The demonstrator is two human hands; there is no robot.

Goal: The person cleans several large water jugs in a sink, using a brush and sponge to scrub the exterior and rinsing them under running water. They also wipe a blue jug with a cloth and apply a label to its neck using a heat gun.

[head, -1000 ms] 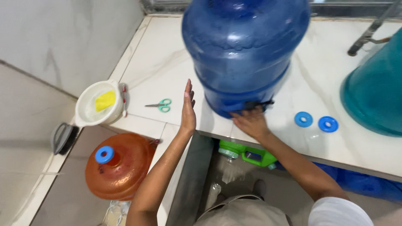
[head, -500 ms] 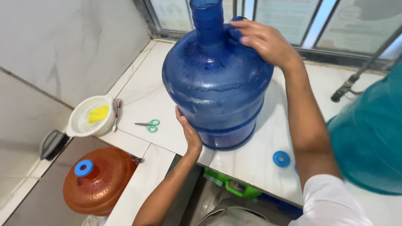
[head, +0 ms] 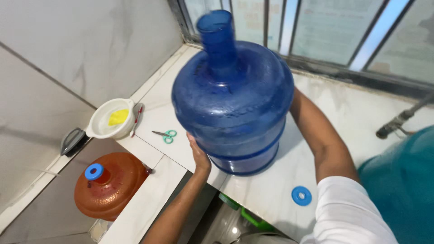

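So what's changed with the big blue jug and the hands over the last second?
The blue jug went from lying tipped, neck away, to upright on the counter, its open neck on top. The right hand, first at its base and then on its shoulder, now reaches behind it, out of sight. The left hand stayed pressed against the lower side. The scissors, white bowl and orange jug kept their places.

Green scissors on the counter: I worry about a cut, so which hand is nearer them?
Left. The left hand presses the blue jug's lower side just right of the scissors; the right hand is hidden behind the jug.
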